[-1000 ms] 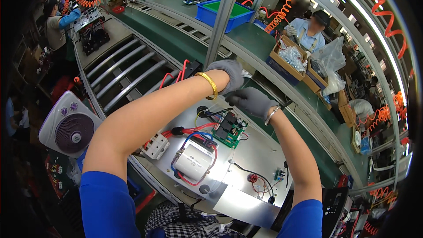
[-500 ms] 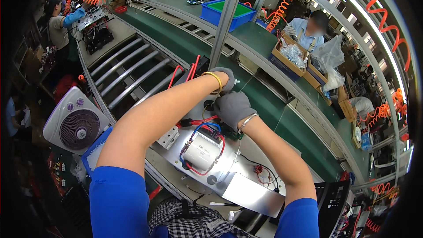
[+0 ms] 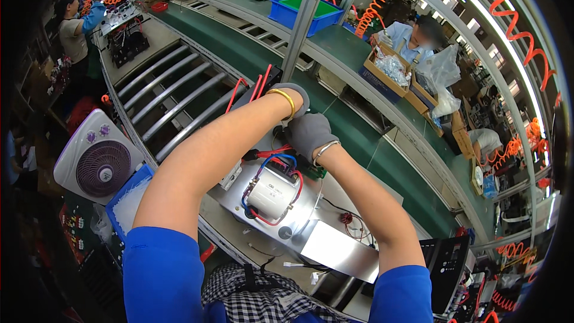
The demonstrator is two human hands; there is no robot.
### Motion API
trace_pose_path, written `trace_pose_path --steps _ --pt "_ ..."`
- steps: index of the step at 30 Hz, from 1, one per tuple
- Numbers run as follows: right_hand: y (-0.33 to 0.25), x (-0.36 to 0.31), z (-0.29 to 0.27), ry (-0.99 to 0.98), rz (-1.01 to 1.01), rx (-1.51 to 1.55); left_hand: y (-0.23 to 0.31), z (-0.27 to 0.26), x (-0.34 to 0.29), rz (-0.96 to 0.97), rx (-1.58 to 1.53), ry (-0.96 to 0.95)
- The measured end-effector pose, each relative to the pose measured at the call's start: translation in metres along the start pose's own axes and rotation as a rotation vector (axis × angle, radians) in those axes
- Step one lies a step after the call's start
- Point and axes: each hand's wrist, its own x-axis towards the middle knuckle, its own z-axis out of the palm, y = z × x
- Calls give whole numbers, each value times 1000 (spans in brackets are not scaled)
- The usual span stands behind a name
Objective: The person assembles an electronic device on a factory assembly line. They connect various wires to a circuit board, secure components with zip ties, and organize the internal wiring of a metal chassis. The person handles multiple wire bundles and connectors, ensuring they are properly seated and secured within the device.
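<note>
Our right hand (image 3: 309,134) has moved left over the green board (image 3: 321,172), beside our left hand (image 3: 298,98); we cannot tell whether our curled fingers grasp anything. Beneath lies the metal panel (image 3: 307,209).

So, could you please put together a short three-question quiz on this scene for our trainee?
1. True or false: the left hand and right hand are both gloved in grey.

2. Which colours are the wires looping beside the white cylinder?
A) green and black
B) red and blue
C) yellow and white

3. Fill in: in the picture, the fan is to the ____ of the white cylinder.

Key: 1 true; 2 B; 3 left.
</note>
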Motion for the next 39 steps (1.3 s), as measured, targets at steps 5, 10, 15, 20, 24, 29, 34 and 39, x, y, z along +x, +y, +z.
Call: trace_pose_path --steps 5,10,15,20,24,29,34,39 --pt "11 10 16 46 0 27 -2 -10 -7 9 20 -99" --pt "29 7 13 -55 71 195 14 -23 -13 -32 -38 -3" --pt "23 3 -9 31 -10 391 -7 -69 -38 -165 -750 570" --pt "24 10 -12 -128 -44 333 27 -112 -156 112 -1300 773" --pt "58 39 15 -44 -70 481 47 -94 -211 276 -1439 718" --pt "69 30 -18 16 -144 537 60 -46 -321 40 -1616 658" --pt "75 -39 -46 64 -317 301 71 44 -370 -78 -1718 745" --pt "50 -39 -23 211 -320 51 90 68 -385 -239 -1870 567"
